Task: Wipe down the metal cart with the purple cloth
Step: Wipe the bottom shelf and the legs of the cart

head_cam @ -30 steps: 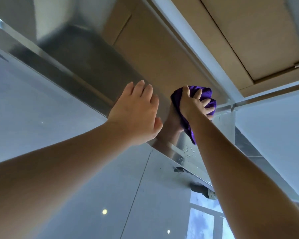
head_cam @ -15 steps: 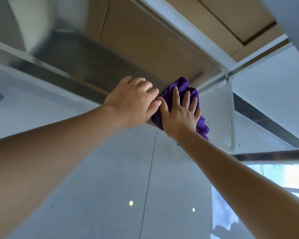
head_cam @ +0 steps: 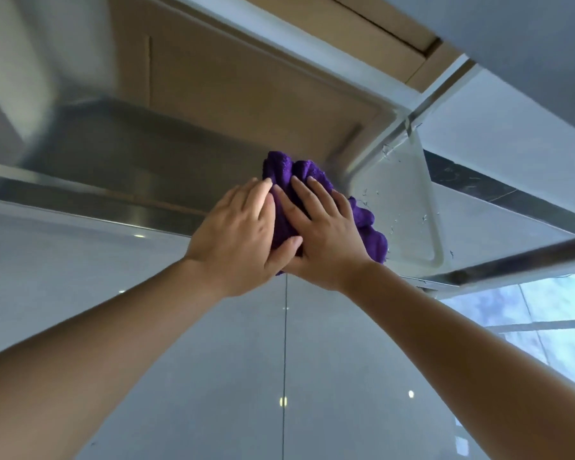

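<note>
The purple cloth (head_cam: 284,169) lies bunched on the near rim of the metal cart (head_cam: 120,151), close to its right corner. My right hand (head_cam: 326,237) presses flat on the cloth with its fingers straight and spread. My left hand (head_cam: 238,234) lies beside it, fingers straight, its fingertips over the cloth's left edge and its thumb against my right thumb. Much of the cloth is hidden under both hands.
The cart's rounded right corner (head_cam: 409,207) carries small specks. A metal bar (head_cam: 518,260) runs off to the right below it. Glossy grey floor tiles (head_cam: 213,376) lie beneath my arms. Tan panels (head_cam: 246,78) are reflected in the cart's tray.
My right hand has drawn the cloth back from the far side to the near rim and flattened on it. My left hand has shifted right onto the cloth's edge.
</note>
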`<move>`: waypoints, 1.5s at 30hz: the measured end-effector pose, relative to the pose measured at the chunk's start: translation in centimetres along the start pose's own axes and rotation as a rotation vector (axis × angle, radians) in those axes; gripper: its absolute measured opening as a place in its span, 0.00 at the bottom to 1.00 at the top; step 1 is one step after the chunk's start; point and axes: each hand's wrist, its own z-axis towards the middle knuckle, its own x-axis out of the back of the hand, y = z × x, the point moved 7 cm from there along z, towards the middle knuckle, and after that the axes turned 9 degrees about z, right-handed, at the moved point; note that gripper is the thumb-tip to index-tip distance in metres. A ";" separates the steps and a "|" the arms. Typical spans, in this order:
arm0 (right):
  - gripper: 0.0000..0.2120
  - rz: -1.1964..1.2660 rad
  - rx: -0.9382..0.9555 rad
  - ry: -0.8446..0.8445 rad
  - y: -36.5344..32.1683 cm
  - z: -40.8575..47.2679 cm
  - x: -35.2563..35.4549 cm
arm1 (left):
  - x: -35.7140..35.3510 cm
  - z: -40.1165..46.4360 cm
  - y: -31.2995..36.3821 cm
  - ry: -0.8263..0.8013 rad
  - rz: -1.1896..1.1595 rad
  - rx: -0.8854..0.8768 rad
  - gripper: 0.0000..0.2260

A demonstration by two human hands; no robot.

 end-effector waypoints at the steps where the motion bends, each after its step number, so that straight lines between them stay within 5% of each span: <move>1: 0.38 0.014 0.025 0.009 0.3 -0.4 0.0 | -0.4 -0.2 -0.1 -0.048 0.045 -0.028 0.33; 16: 0.37 0.058 0.157 -0.107 7.5 -4.1 0.7 | -1.2 0.1 0.4 -0.044 0.210 -0.123 0.31; 25: 0.39 0.126 0.161 0.031 7.8 -4.4 1.2 | -0.3 2.1 5.4 -0.080 0.182 0.025 0.32; 29: 0.29 0.163 0.143 0.215 7.9 -5.2 2.7 | -0.4 3.3 8.4 -0.157 0.048 0.023 0.30; 36: 0.19 0.218 -0.375 0.687 7.2 -11.0 3.3 | -0.4 5.2 12.4 -0.420 0.227 0.071 0.30; 40: 0.18 0.317 -0.554 0.733 8.0 -12.9 1.5 | -3.5 5.6 14.3 -0.577 0.171 0.190 0.31; 45: 0.24 0.401 -0.576 0.706 8.9 -12.2 1.0 | -5.2 6.1 13.5 -0.582 0.159 0.325 0.34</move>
